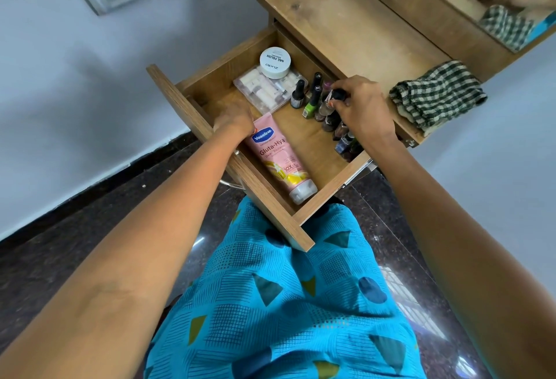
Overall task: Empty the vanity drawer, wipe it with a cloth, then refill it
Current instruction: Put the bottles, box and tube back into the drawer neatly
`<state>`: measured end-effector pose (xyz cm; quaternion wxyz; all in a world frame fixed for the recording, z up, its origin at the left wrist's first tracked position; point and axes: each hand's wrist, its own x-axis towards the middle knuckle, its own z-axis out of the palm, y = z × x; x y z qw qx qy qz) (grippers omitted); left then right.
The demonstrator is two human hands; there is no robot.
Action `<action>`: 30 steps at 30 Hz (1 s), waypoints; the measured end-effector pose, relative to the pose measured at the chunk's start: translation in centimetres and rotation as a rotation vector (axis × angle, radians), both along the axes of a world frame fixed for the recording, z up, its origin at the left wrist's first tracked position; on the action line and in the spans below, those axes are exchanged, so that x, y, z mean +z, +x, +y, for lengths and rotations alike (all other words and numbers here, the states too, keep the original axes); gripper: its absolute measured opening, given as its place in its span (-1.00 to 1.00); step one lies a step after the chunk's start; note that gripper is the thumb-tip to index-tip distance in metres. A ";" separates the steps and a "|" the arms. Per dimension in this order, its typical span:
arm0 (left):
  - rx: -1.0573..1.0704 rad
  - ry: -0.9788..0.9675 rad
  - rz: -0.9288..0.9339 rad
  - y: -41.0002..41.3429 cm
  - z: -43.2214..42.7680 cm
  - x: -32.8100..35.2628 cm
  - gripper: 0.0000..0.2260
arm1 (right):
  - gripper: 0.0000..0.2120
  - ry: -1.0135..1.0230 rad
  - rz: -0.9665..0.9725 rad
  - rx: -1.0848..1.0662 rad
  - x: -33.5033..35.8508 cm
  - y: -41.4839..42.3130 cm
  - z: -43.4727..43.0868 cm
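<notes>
Drawer (304, 134) stands pulled out over your lap, below the vanity top (346, 17). The checked cloth (436, 92) lies crumpled on the top's right end. A pink tube (276, 156) lies along the drawer's front. Your left hand (237, 116) reaches down at the tube's far end; whether it grips anything cannot be told. At the back, a clear case (264, 92) carries a white jar (275, 62). Your right hand (364, 107) pinches one bottle (326, 106) by its black cap, in the row of polishes (311, 101) along the right wall.
</notes>
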<state>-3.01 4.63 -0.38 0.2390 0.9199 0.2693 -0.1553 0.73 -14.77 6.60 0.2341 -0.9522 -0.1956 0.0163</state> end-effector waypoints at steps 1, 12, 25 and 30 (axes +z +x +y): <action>-0.014 0.008 0.012 0.0 0.0 0.0 -0.66 | -0.69 0.007 0.003 -0.003 0.0 0.0 -0.1; -0.129 -0.262 -0.313 0.8 -4.0 1.3 -0.81 | -0.69 0.128 -0.008 -0.045 0.3 0.0 -0.8; -0.208 -0.227 -0.520 1.8 -10.9 0.4 -0.75 | -0.70 0.127 -0.072 -0.096 -0.2 -0.4 -2.0; -0.253 -0.190 -0.493 2.1 -10.7 0.4 -0.68 | -0.69 0.133 -0.047 -0.089 -0.6 -0.8 -2.3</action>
